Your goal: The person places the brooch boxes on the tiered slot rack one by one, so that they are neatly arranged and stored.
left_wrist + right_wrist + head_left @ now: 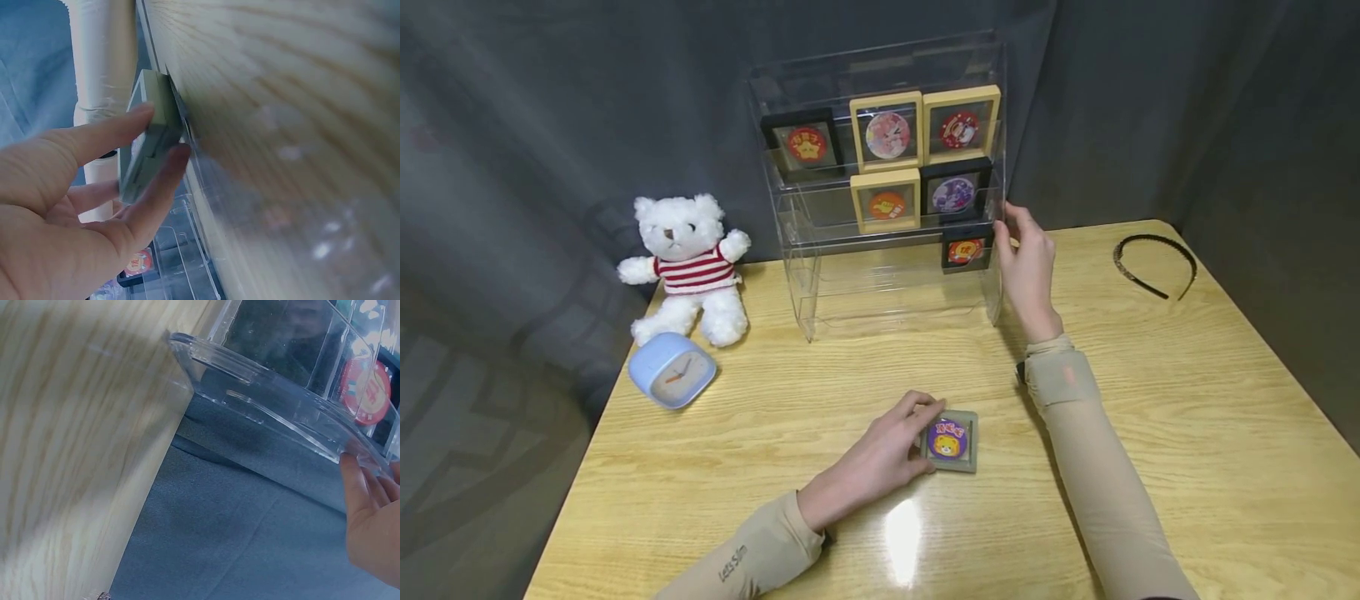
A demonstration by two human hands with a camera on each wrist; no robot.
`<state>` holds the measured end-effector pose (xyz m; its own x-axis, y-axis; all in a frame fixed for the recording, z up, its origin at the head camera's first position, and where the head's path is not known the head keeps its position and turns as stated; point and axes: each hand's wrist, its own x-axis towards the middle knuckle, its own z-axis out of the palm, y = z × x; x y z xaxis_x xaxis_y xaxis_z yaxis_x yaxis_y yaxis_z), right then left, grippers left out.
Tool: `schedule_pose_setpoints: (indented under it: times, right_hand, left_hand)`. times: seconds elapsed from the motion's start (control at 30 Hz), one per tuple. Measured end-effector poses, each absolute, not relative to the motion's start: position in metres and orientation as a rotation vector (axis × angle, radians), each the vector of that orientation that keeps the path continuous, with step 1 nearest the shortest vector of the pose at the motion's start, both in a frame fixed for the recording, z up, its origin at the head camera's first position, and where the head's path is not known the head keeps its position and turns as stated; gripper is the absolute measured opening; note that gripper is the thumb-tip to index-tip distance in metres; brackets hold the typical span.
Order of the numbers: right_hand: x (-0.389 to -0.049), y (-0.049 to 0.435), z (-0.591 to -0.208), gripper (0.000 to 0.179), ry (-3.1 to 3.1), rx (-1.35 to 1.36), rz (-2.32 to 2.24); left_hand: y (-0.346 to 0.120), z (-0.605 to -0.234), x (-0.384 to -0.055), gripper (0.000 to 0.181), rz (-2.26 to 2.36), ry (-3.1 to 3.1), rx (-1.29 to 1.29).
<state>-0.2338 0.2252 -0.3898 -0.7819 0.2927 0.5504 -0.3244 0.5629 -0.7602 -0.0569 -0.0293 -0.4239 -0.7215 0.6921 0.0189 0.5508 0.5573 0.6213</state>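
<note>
Low over the table's front part, my left hand (pixel 887 450) pinches the left side of a grey-green display frame (pixel 972 446) with a purple bear badge inside. The left wrist view shows that frame (pixel 161 106) tilted between thumb and fingers. My right hand (pixel 1028 271) grips the right side panel of a clear tiered acrylic rack (pixel 880 312), thumb toward the front. In the right wrist view, fingers of the right hand (pixel 375 519) touch the clear panel's edge. On the tiers stand several framed badges, among them a cream frame (pixel 886 175) and a black frame (pixel 966 268).
A white teddy bear (pixel 692 271) in a striped shirt sits left of the rack, with a blue clock (pixel 672 371) before it. A dark headband (pixel 1150 242) lies at the right on the wooden table (pixel 1210 417). Dark curtain (pixel 1150 108) hangs close behind the rack.
</note>
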Motion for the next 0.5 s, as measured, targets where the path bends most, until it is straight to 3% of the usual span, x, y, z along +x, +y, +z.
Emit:
schedule_pose_setpoints:
  times: [0.5]
  right_hand:
    - [-0.2344, 0.2259, -0.3910, 0.030, -2.133, 0.038, 1.222]
  left_hand:
    - [-0.0346, -0.4208, -0.0658, 0.056, 1.161, 2.553, 1.087]
